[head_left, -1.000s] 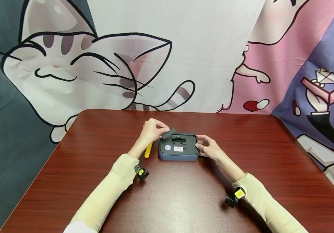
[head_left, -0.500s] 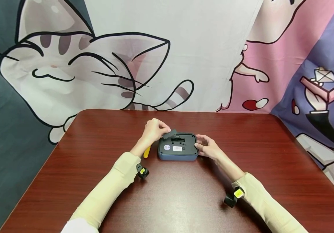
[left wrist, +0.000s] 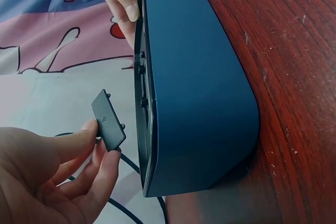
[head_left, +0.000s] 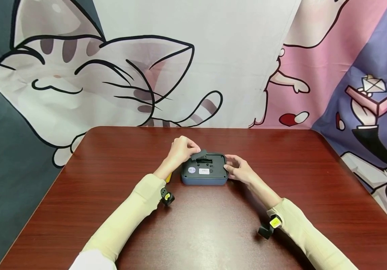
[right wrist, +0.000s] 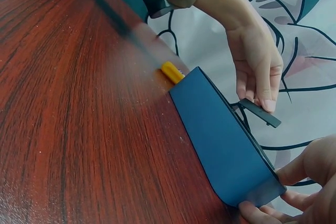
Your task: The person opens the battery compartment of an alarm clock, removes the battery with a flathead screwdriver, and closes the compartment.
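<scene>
A blue rounded box-shaped device (head_left: 204, 181) lies on the table with its dark back panel facing up. The panel bears two labels and an open slot-like compartment near its far edge. My left hand (head_left: 179, 150) pinches a small dark battery cover (left wrist: 107, 121) between thumb and fingers, tilted above the panel's far left part. Small tabs stick out along one edge of the cover. At the device's right end, my right hand (head_left: 240, 170) grips it, thumb on the upper edge and fingers along the side, as the right wrist view shows.
A yellow-handled object (right wrist: 171, 72) lies on the table just left of the device, mostly hidden behind my left wrist in the head view. The reddish-brown table (head_left: 213, 225) ends at a cartoon-printed cloth (head_left: 247, 75) behind.
My left hand has moved slightly right with the cover, which now overlaps the far left part of the compartment. The right hand keeps its grip on the device. The head view has shifted a little.
</scene>
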`<action>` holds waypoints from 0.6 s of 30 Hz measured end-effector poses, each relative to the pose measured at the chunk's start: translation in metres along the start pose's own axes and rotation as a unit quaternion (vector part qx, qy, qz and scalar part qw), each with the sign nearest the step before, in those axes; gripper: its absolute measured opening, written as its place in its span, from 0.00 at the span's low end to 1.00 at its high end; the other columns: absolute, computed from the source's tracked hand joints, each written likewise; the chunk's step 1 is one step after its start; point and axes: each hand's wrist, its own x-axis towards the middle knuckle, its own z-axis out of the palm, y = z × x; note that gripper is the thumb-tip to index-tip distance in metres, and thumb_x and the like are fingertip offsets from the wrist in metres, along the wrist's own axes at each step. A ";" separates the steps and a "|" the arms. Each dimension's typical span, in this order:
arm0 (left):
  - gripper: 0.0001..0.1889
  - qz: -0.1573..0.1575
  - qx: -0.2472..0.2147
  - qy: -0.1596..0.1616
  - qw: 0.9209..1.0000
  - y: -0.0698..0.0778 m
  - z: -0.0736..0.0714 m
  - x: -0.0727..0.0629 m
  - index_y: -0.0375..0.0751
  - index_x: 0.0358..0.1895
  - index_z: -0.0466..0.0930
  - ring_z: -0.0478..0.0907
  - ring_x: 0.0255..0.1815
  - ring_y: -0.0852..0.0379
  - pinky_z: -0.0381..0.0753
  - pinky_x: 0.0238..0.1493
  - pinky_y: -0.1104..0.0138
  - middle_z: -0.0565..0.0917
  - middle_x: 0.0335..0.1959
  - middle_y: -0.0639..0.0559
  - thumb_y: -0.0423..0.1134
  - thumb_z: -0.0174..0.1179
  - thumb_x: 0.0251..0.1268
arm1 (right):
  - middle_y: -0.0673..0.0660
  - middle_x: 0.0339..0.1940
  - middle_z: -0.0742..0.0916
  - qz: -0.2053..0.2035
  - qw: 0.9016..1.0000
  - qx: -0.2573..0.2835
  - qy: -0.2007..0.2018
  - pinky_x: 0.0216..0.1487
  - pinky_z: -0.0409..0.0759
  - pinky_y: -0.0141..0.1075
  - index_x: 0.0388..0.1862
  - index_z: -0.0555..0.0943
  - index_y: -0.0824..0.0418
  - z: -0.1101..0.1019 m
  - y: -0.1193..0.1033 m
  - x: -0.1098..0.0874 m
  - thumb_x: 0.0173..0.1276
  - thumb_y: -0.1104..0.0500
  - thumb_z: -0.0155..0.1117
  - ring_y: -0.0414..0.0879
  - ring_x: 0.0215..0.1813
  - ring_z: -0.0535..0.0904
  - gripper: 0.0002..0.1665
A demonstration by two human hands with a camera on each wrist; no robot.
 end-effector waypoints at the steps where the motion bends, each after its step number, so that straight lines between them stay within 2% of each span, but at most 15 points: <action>1: 0.06 0.001 0.003 -0.001 1.000 0.000 0.000 0.000 0.42 0.33 0.90 0.78 0.20 0.61 0.74 0.25 0.74 0.89 0.35 0.48 0.39 0.65 0.61 | 0.69 0.59 0.77 0.002 1.000 0.000 0.001 0.45 0.82 0.34 0.69 0.65 0.64 0.000 0.000 0.000 0.70 0.60 0.58 0.43 0.48 0.79 0.30; 5: 0.06 0.001 0.008 0.000 1.000 0.002 0.002 0.001 0.43 0.33 0.90 0.79 0.23 0.58 0.75 0.27 0.71 0.89 0.34 0.49 0.40 0.66 0.61 | 0.72 0.63 0.74 0.020 1.000 -0.007 0.008 0.46 0.82 0.34 0.71 0.62 0.65 0.002 0.000 0.003 0.71 0.63 0.54 0.43 0.49 0.78 0.30; 10: 0.06 0.007 0.014 0.001 1.000 0.003 0.005 0.002 0.43 0.32 0.90 0.83 0.38 0.52 0.81 0.41 0.62 0.89 0.34 0.49 0.40 0.66 0.60 | 0.73 0.64 0.72 0.028 0.999 -0.012 0.013 0.46 0.82 0.34 0.72 0.59 0.66 0.003 0.000 0.006 0.72 0.65 0.53 0.43 0.49 0.78 0.31; 13: 0.06 0.011 0.020 0.000 1.000 0.003 0.007 0.003 0.42 0.32 0.90 0.83 0.44 0.51 0.81 0.48 0.59 0.89 0.34 0.49 0.40 0.66 0.60 | 0.73 0.65 0.72 0.029 0.999 -0.013 0.013 0.45 0.81 0.34 0.73 0.59 0.65 0.003 0.000 0.005 0.72 0.64 0.53 0.43 0.50 0.78 0.31; 18: 0.06 0.009 0.027 -0.002 1.000 0.004 0.009 0.003 0.44 0.32 0.90 0.84 0.42 0.51 0.82 0.42 0.59 0.89 0.34 0.51 0.41 0.66 0.59 | 0.73 0.65 0.72 0.028 0.999 -0.013 0.014 0.45 0.81 0.33 0.72 0.60 0.65 0.004 0.001 0.006 0.72 0.64 0.53 0.44 0.50 0.78 0.31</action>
